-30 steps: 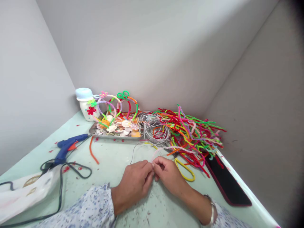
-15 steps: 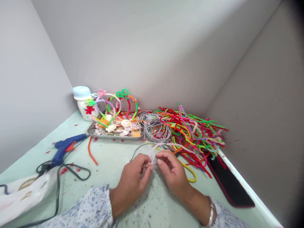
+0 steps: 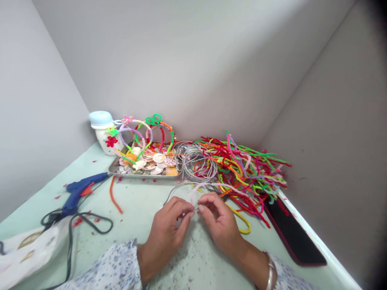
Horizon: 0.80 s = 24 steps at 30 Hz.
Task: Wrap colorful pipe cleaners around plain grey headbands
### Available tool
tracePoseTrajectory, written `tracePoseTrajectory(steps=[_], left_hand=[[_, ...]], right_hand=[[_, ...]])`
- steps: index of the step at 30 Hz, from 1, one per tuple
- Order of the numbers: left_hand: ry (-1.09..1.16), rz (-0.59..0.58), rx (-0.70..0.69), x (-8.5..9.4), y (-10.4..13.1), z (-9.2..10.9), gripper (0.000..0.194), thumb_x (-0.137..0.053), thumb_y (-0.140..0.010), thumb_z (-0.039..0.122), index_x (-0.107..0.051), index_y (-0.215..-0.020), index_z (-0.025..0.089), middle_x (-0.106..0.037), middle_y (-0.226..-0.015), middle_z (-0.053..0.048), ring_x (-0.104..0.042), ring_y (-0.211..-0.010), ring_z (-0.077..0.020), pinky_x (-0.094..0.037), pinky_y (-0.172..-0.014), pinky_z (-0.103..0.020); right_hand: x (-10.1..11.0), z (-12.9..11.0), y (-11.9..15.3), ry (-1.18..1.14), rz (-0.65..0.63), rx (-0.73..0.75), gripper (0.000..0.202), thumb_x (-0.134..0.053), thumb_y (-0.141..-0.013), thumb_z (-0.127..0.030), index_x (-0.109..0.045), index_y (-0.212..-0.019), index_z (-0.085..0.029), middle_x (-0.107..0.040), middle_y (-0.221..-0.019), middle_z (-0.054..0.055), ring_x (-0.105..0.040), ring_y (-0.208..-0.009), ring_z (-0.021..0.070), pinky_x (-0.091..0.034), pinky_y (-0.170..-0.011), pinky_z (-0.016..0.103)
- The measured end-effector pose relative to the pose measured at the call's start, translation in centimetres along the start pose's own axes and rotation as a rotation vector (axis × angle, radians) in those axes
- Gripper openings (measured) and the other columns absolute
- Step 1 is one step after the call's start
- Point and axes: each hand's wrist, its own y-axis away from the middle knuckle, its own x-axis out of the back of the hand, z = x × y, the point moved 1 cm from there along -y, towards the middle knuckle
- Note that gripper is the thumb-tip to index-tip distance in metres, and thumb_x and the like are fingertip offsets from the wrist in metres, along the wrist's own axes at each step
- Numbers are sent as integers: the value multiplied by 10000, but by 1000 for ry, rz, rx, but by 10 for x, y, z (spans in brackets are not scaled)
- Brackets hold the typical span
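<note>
My left hand (image 3: 169, 225) and my right hand (image 3: 222, 221) meet low over the table, thumbs and forefingers pinched almost tip to tip. Between them is the end of a pale pink pipe cleaner (image 3: 211, 184), along with a short bit of thin grey wire. The pipe cleaner arches up from the fingertips and runs right toward a heap of coloured pipe cleaners (image 3: 242, 165). A loose grey wire (image 3: 173, 188) curves behind my left hand, from the side of the wire coil (image 3: 201, 163). The fingers hide the exact joint of wire and pipe cleaner.
A metal tray (image 3: 145, 176) holds seashells (image 3: 159, 158) and several pipe-cleaner headbands (image 3: 133, 131). Beside it stands a white jar (image 3: 104, 135) with a blue lid. At left lie a blue glue gun (image 3: 74, 197), its cord and a white bag (image 3: 39, 249); at right, a black case (image 3: 296, 233).
My left fingers have shifted slightly at the pinch, closing over the pipe cleaner's end. My right hand keeps its hold. The whole view has moved slightly.
</note>
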Motion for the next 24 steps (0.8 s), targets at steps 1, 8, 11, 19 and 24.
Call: tracePoseTrajectory(steps=[1, 8, 11, 19, 24], left_hand=[[1, 5, 1, 0, 0, 0, 110, -522, -894, 155, -606, -943, 208, -596, -879, -27, -559, -798, -134, -446, -708, -239], [-5, 20, 38, -1, 2, -2, 101, -545, -890, 187, -618, -956, 208, -613, -885, -27, -570, -792, -131, -451, -681, -225], [-5, 14, 54, -1, 1, -2, 104, -542, -890, 190, -628, -948, 204, -620, -882, -28, -576, -794, -135, -450, -690, -228], [17, -6, 125, -2, 0, -2, 106, -526, -892, 197, -631, -907, 199, -608, -839, -19, -563, -752, -137, -427, -671, -233], [35, -42, 202, -1, 0, 1, 108, -507, -902, 216, -612, -881, 201, -591, -823, -7, -547, -737, -135, -409, -667, -239]], right_hand=[[0, 0, 0, 4, 3, 7, 87, -506, -919, -208, -559, -981, -238, -549, -921, 26, -569, -848, 162, -478, -736, 276], [0, 0, 0, 3, 10, -3, 92, -526, -904, -194, -552, -981, -237, -553, -916, 19, -566, -837, 155, -475, -734, 269], [0, 0, 0, -2, 11, 3, 82, -526, -902, -192, -551, -965, -238, -547, -906, 15, -563, -846, 156, -473, -737, 268], [0, 1, -1, 11, -2, 10, 73, -525, -898, -176, -546, -937, -234, -542, -886, 11, -557, -834, 156, -466, -732, 274], [0, 0, -1, 14, -19, 33, 85, -523, -894, -153, -545, -914, -233, -542, -880, 10, -553, -840, 156, -460, -742, 278]])
